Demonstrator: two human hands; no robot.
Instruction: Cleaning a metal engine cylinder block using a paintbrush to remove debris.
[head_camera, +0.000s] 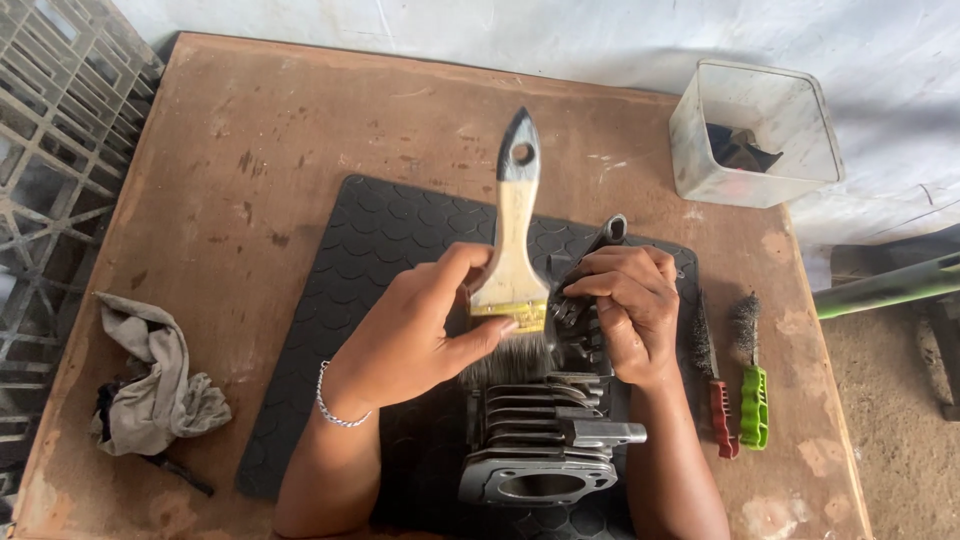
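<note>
Two hands met at frame centre: the left hand (415, 330) gripped a light, soft-bristled paintbrush (513, 255) at its ferrule, while the right hand (628, 310) clenched the finned metal cylinder (540, 440), which looked heavy, rigid and greasy, on the black mat (370, 250).

I am in a rough repair workshop: a stained wooden table (250, 150) with a black rubber mat (370, 260), a finned engine cylinder (540, 440) at lower centre, wire brushes (735, 390) at right, a greasy rag (155, 385) at left, dirt floor (900, 430) beyond.
</note>
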